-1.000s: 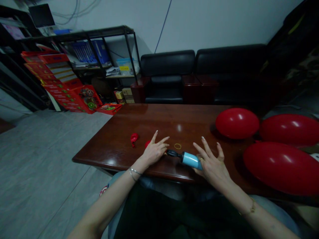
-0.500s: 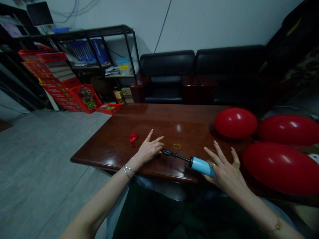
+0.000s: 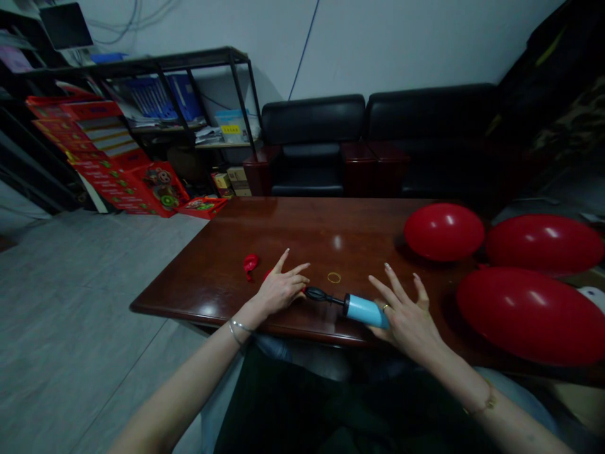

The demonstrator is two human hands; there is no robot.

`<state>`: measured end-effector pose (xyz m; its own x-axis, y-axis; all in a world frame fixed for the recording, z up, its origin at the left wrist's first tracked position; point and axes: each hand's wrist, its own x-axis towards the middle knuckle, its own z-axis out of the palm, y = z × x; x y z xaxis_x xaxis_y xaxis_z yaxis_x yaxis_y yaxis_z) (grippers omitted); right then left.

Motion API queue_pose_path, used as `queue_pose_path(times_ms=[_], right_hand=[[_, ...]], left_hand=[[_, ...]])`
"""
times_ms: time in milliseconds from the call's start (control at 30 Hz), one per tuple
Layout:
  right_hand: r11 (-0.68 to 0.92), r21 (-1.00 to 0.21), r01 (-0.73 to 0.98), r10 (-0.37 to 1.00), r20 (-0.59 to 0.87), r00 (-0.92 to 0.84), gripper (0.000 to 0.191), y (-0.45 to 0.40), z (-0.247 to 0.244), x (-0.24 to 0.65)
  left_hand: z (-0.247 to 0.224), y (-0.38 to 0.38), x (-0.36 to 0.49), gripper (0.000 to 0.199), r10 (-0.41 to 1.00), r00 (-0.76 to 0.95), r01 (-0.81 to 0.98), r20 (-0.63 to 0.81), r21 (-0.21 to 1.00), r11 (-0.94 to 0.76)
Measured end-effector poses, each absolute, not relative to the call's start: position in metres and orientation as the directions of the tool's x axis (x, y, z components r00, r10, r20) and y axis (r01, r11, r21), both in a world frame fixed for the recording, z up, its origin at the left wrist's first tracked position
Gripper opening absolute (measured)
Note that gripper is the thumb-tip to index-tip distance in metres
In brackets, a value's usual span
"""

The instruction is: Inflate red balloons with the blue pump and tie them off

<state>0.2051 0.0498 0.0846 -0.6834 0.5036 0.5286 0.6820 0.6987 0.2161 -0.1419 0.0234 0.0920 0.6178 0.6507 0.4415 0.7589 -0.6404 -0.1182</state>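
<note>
A hand balloon pump (image 3: pixel 366 309) with a blue barrel and a black looped end lies across the space between my hands, above the table's near edge. My right hand (image 3: pixel 406 315) grips the blue barrel between thumb and palm side, its other fingers spread. At the black end, my left hand (image 3: pixel 281 291) pinches a red balloon, other fingers stretched out; only bits of red show around the hand. Left of it a limp red balloon (image 3: pixel 250 263) lies on the table (image 3: pixel 293 221). A yellow rubber band (image 3: pixel 334 277) rests just beyond the pump.
Three inflated red balloons (image 3: pixel 444 232) sit at the table's right side. Behind the table stand black sofas (image 3: pixel 314 120) with wooden arms. A metal shelf (image 3: pixel 203 60) and stacked red boxes (image 3: pixel 108 157) are at the back left.
My right hand has moved left with the blue barrel, so less of the black rod shows between barrel and looped end. My left hand stays nearly in place. The view has shifted slightly.
</note>
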Motion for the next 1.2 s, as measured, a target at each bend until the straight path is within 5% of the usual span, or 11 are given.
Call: queue_pose_path(times_ms=[433, 633, 1200], right_hand=[[0.718, 0.304, 0.626, 0.432, 0.510, -0.744, 0.025, 0.052, 0.083, 0.232], [0.703, 0.243, 0.668, 0.493, 0.512, -0.704, 0.016, 0.039, 0.083, 0.190], [0.715, 0.124, 0.688, 0.537, 0.533, -0.654, 0.040, 0.038, 0.076, 0.253]], left_hand=[[0.092, 0.021, -0.144, 0.016, 0.658, 0.595, 0.783, 0.463, -0.145, -0.606], [0.079, 0.020, -0.116, 0.020, 0.647, 0.627, 0.755, 0.434, -0.135, -0.641], [0.087, 0.013, -0.145, 0.014, 0.646, 0.615, 0.756, 0.452, -0.105, -0.646]])
